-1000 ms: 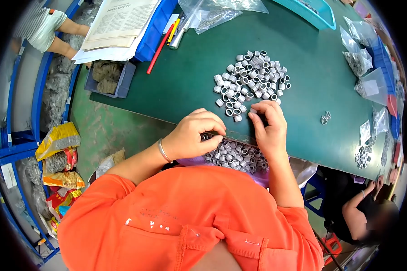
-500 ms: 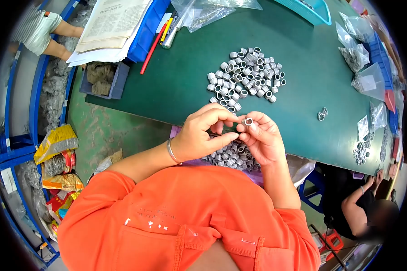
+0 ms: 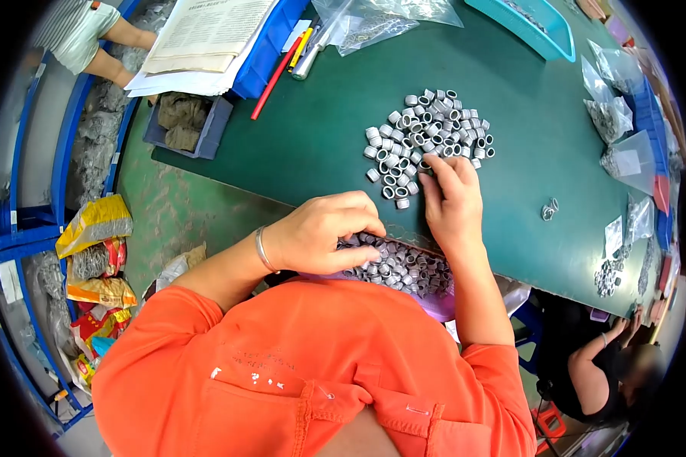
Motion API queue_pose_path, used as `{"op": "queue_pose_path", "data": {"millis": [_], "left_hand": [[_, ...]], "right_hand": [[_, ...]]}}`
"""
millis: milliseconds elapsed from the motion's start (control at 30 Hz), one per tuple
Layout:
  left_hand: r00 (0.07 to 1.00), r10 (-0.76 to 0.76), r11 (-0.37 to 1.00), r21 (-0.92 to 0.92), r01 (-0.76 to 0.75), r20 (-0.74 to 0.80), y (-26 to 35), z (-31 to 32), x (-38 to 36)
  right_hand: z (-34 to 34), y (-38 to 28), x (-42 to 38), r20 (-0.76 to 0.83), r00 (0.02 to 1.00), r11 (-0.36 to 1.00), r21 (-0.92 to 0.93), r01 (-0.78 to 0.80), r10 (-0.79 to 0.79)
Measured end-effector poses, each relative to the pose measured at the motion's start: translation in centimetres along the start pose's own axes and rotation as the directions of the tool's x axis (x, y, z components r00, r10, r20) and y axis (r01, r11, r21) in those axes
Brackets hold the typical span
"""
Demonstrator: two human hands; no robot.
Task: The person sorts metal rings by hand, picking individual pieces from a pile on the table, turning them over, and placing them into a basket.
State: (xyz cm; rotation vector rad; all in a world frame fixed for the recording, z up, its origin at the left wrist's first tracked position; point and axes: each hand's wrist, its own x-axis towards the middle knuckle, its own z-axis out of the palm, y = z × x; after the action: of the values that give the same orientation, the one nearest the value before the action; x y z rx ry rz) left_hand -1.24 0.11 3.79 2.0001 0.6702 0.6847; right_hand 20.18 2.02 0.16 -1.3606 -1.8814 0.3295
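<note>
Near the middle of the head view, a pile of rings lies on the green table. The right hand is at the pile's near edge, thumb and forefinger narrowly parted; whether a ring sits between them, I cannot tell. The left hand hangs by a lower heap of rings below the table's edge, thumb and forefinger well apart. Loose rings lie rightward; leftward are a red pen and a grey box.
</note>
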Motion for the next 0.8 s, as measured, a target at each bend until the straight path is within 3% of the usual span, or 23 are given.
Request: {"op": "queue_pose_path", "data": {"millis": [100,167,200,267,300,367,467,533,600,667,733,800], "left_hand": [[0.992,-0.117,0.992,0.036,0.119,-0.057,-0.3,0.4,0.0],[0.986,-0.151,0.988,0.009,0.152,-0.069,-0.4,0.4,0.0],[0.980,-0.185,0.983,-0.017,0.184,-0.079,-0.5,0.5,0.0],[0.980,-0.173,0.985,-0.017,0.173,-0.096,-0.7,0.7,0.2],[0.980,-0.161,0.987,-0.008,0.161,-0.117,-0.9,0.7,0.3],[0.974,-0.161,0.987,-0.032,0.158,-0.163,-0.9,1.2,0.8],[0.962,-0.143,0.989,-0.072,0.130,-0.232,-0.8,1.9,1.5],[0.926,-0.077,0.990,-0.137,0.028,-0.371,-0.5,2.6,2.1],[0.925,-0.057,0.993,-0.118,0.013,-0.377,-0.2,2.6,2.2],[0.965,-0.062,0.990,-0.142,0.026,-0.255,-0.2,2.4,1.8],[0.965,-0.070,0.990,-0.139,0.035,-0.254,-0.3,2.1,1.4],[0.986,-0.148,0.979,-0.150,0.135,-0.081,-0.7,1.3,0.7]], "right_hand": [[0.1,0.0,0.0,0.000,0.996,0.986,-0.140,0.086,-0.087],[-0.6,-0.7,-0.8,0.069,0.967,0.927,0.275,-0.254,0.244],[-0.2,-0.2,-1.4,0.135,0.931,0.754,0.553,-0.354,0.339],[-1.2,-0.5,-1.7,0.391,0.802,0.287,0.788,-0.546,0.452],[-1.5,-0.7,-1.8,0.391,0.800,0.288,0.786,-0.547,0.455],[-2.0,-1.0,-2.1,0.553,0.713,-0.024,0.797,-0.604,0.430],[-2.2,-0.9,-2.5,0.611,0.717,-0.128,0.784,-0.607,0.336],[-1.9,-1.2,-2.9,0.615,0.712,-0.136,0.781,-0.609,0.339],[-1.8,-1.6,-3.3,0.623,0.730,-0.128,0.778,-0.615,0.281],[-2.1,-2.3,-3.6,0.639,0.696,0.049,0.724,-0.688,0.327],[-2.5,-2.6,-3.3,0.586,0.731,0.183,0.723,-0.666,0.349],[-1.4,-2.0,-3.1,0.271,0.880,0.659,0.584,-0.473,0.390]]}}
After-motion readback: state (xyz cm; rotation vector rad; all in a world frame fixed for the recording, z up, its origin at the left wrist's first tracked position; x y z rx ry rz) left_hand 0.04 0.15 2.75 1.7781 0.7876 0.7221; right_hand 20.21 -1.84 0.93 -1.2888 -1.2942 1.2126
